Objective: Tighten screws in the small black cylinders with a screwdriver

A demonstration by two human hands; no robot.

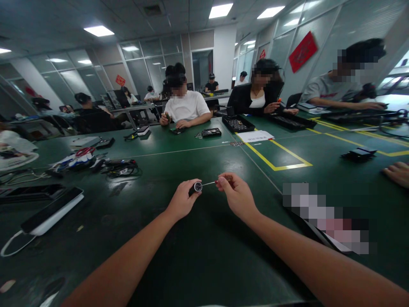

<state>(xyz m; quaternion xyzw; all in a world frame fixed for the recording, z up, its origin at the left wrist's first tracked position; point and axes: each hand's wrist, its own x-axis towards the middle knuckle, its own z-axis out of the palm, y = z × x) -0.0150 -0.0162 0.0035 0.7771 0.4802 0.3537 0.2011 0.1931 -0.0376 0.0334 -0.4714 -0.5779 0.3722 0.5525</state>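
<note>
Over the green tabletop [191,247], my left hand [183,198] is closed round a small dark cylinder [198,186] with a pale, ring-like rim facing me. From the right, my right hand [234,192] pinches a thin screwdriver [209,183] by its red handle end. Its slim metal shaft points left, and the tip reaches the cylinder's open face. Whether the tip touches anything inside is too small to tell. My fingers hide most of the handle and the cylinder's far side.
Left lie a black-and-white oblong box [54,211] with a white cable and a pile of cables [123,167]. At right are a blurred-out flat item [326,217], a small black device [359,154] and another person's hand [398,174]. Black trays [238,123] and seated people are beyond.
</note>
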